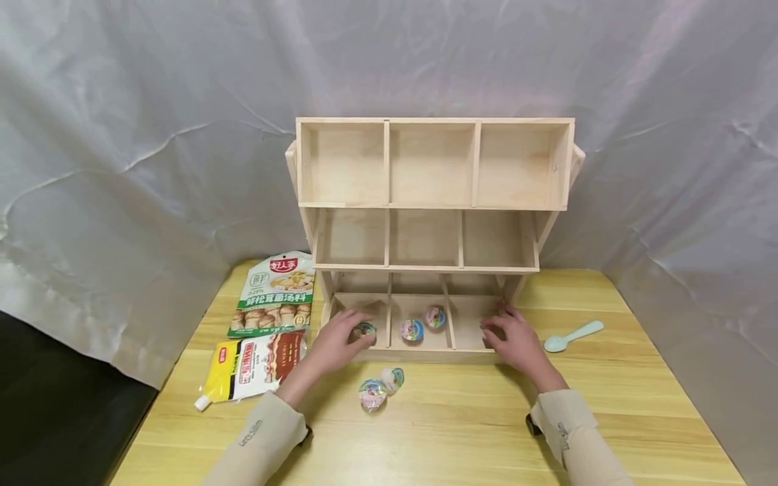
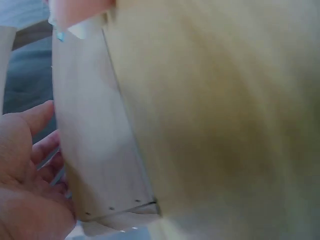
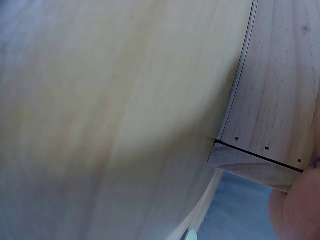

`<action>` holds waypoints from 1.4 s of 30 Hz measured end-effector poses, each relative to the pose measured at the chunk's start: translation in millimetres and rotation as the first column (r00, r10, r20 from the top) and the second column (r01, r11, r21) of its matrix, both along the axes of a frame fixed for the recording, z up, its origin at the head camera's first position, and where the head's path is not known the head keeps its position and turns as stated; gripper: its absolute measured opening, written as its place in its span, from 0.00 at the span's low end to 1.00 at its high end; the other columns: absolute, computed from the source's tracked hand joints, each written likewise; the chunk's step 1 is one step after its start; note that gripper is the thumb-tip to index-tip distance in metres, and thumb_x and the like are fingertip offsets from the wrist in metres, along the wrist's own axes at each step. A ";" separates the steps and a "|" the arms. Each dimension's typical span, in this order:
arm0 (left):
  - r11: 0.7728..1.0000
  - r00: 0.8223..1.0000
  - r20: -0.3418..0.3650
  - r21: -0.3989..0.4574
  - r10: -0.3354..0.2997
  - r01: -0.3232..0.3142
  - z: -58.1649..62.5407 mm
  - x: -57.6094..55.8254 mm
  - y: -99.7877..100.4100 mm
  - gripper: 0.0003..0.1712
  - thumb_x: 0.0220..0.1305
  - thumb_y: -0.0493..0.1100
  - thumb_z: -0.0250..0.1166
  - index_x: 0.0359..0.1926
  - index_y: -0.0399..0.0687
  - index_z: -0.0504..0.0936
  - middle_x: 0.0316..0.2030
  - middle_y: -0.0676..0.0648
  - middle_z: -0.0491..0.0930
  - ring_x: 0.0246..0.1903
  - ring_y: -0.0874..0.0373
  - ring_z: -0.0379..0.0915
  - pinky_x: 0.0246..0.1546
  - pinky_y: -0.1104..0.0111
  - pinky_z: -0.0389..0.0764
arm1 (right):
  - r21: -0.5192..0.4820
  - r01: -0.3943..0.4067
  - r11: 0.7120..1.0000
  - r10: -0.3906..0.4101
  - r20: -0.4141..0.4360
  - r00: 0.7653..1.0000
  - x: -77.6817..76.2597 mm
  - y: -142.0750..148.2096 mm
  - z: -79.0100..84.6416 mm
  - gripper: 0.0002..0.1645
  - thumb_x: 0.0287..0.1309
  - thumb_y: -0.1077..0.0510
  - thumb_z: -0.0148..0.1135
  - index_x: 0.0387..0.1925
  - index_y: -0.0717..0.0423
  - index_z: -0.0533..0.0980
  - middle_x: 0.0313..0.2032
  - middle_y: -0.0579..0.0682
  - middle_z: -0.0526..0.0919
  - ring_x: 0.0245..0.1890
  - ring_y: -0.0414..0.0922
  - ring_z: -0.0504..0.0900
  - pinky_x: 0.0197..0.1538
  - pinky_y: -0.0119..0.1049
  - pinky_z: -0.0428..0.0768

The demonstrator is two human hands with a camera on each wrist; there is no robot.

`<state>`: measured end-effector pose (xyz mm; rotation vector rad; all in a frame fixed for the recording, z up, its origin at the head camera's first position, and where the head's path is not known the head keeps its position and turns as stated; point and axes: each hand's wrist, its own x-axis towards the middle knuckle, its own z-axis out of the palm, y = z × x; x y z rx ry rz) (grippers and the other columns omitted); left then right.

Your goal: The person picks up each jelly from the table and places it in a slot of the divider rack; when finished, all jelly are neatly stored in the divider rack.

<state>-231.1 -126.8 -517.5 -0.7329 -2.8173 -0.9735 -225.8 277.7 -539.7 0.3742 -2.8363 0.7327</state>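
Beige cloth sleeves (image 1: 261,437) lie nearest; beyond, the left hand (image 1: 336,342) curls round a small green-patterned plastic cup (image 1: 365,330) in the lower-left compartment of a pale wooden rack (image 1: 419,356). Two round pink-and-blue plastic cups (image 1: 372,394) lie rightward and nearer the person, closer to it than the right hand (image 1: 519,341), whose loosely bent fingers hold nothing visible.
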 end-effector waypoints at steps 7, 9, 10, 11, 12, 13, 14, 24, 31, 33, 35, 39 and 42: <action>0.999 0.999 0.033 0.034 0.011 -0.012 -9.0 0.4 -6.9 0.24 0.68 0.48 0.71 0.61 0.44 0.82 0.54 0.46 0.82 0.52 0.50 0.76 0.54 0.53 0.81 | -0.001 -0.006 1.000 0.006 0.015 1.000 0.6 -0.8 -1.1 0.13 0.68 0.57 0.65 0.49 0.60 0.85 0.60 0.67 0.82 0.72 0.68 0.65 0.68 0.70 0.69; 1.000 1.000 0.028 0.024 0.009 -0.009 -9.6 -0.5 -6.1 0.24 0.69 0.49 0.70 0.61 0.45 0.82 0.55 0.46 0.81 0.51 0.51 0.76 0.53 0.54 0.81 | -0.008 -0.003 1.000 0.003 0.029 1.000 0.8 -0.7 0.2 0.14 0.69 0.57 0.64 0.50 0.60 0.85 0.61 0.68 0.81 0.72 0.68 0.64 0.68 0.70 0.68; 1.000 1.000 0.026 0.018 0.009 -0.010 -9.5 -1.0 -5.4 0.24 0.69 0.49 0.70 0.62 0.45 0.81 0.56 0.46 0.81 0.51 0.51 0.76 0.53 0.54 0.81 | -0.010 -0.001 1.000 0.001 0.035 0.999 0.9 -0.6 1.2 0.14 0.69 0.57 0.64 0.50 0.60 0.85 0.61 0.68 0.81 0.72 0.68 0.64 0.69 0.70 0.67; 1.000 1.000 0.020 0.013 0.011 -0.011 -9.5 -1.5 -4.7 0.24 0.69 0.50 0.70 0.62 0.45 0.82 0.57 0.46 0.81 0.52 0.51 0.76 0.54 0.53 0.81 | -0.011 0.001 1.000 -0.001 0.038 0.999 0.9 -0.6 2.4 0.14 0.69 0.57 0.64 0.51 0.60 0.85 0.61 0.68 0.80 0.72 0.68 0.63 0.69 0.70 0.67; 1.000 1.000 0.016 0.009 0.014 -0.014 -9.3 -2.0 -4.1 0.24 0.69 0.50 0.70 0.62 0.46 0.82 0.58 0.45 0.81 0.53 0.50 0.76 0.55 0.53 0.81 | -0.009 0.000 1.000 0.000 0.036 0.999 0.8 -0.8 3.7 0.14 0.69 0.57 0.64 0.51 0.60 0.85 0.61 0.68 0.81 0.72 0.68 0.63 0.69 0.70 0.67; 1.000 1.000 0.009 0.010 0.016 -0.016 -9.2 -2.4 -3.1 0.24 0.69 0.50 0.70 0.61 0.46 0.82 0.58 0.45 0.81 0.54 0.49 0.77 0.55 0.52 0.81 | -0.007 -0.002 1.000 0.003 0.033 0.999 0.9 -0.8 5.2 0.15 0.69 0.57 0.65 0.51 0.61 0.85 0.60 0.67 0.82 0.72 0.69 0.64 0.69 0.71 0.67; 1.000 1.000 0.007 0.012 0.019 -0.019 -9.2 -2.9 -2.5 0.24 0.69 0.49 0.70 0.61 0.45 0.82 0.58 0.44 0.81 0.55 0.49 0.77 0.56 0.51 0.81 | -0.005 -0.006 1.000 0.006 0.028 1.000 1.2 -1.2 7.0 0.15 0.68 0.58 0.65 0.51 0.61 0.84 0.59 0.67 0.82 0.72 0.69 0.64 0.69 0.70 0.67; 0.999 0.999 0.027 -0.003 0.038 -0.038 -7.7 -1.9 -4.8 0.23 0.67 0.49 0.72 0.60 0.48 0.83 0.58 0.45 0.81 0.58 0.46 0.76 0.60 0.49 0.80 | -0.125 -0.185 0.975 0.190 0.028 0.981 35.1 -83.9 39.1 0.26 0.65 0.58 0.70 0.63 0.57 0.78 0.59 0.59 0.81 0.58 0.60 0.81 0.62 0.63 0.79; 1.000 1.000 0.000 -0.010 0.027 -0.027 -9.0 -2.7 -5.4 0.23 0.68 0.51 0.71 0.60 0.49 0.82 0.57 0.46 0.81 0.55 0.50 0.77 0.58 0.52 0.81 | -0.053 -0.373 0.926 0.377 0.104 0.921 61.6 -141.4 37.4 0.28 0.62 0.55 0.73 0.63 0.49 0.79 0.62 0.50 0.81 0.63 0.52 0.80 0.67 0.54 0.78; 1.000 1.000 -0.001 -0.012 0.027 -0.027 -8.6 -2.8 -4.8 0.23 0.68 0.51 0.71 0.60 0.49 0.82 0.57 0.46 0.81 0.56 0.49 0.77 0.58 0.51 0.81 | -0.025 -0.400 0.916 0.401 0.109 0.910 62.9 -148.8 33.4 0.29 0.60 0.55 0.74 0.63 0.49 0.79 0.61 0.47 0.81 0.62 0.50 0.80 0.66 0.51 0.80; 0.999 1.000 -0.002 -0.013 0.031 -0.031 -8.2 -2.6 -4.6 0.23 0.68 0.51 0.71 0.59 0.49 0.82 0.59 0.45 0.81 0.58 0.47 0.77 0.60 0.49 0.80 | 0.011 -0.424 0.906 0.421 0.105 0.901 62.6 -154.4 29.5 0.30 0.60 0.53 0.75 0.63 0.48 0.79 0.60 0.47 0.81 0.60 0.48 0.81 0.65 0.49 0.80; 0.999 0.999 0.009 -0.024 0.036 -0.036 -7.8 -2.6 -4.8 0.23 0.68 0.52 0.70 0.60 0.49 0.82 0.62 0.44 0.80 0.60 0.46 0.76 0.61 0.49 0.79 | 0.075 -0.469 0.880 0.460 0.116 0.881 60.7 -161.7 23.5 0.28 0.61 0.52 0.73 0.62 0.48 0.80 0.58 0.46 0.82 0.58 0.46 0.81 0.63 0.48 0.81; 0.999 0.999 0.012 -0.026 0.031 -0.031 -8.4 -3.2 -4.7 0.23 0.69 0.52 0.70 0.60 0.49 0.82 0.60 0.45 0.80 0.58 0.48 0.76 0.60 0.51 0.80 | 0.081 -0.486 0.870 0.472 0.144 0.870 60.3 -164.6 21.7 0.26 0.62 0.52 0.73 0.62 0.48 0.80 0.57 0.45 0.82 0.57 0.45 0.81 0.63 0.47 0.81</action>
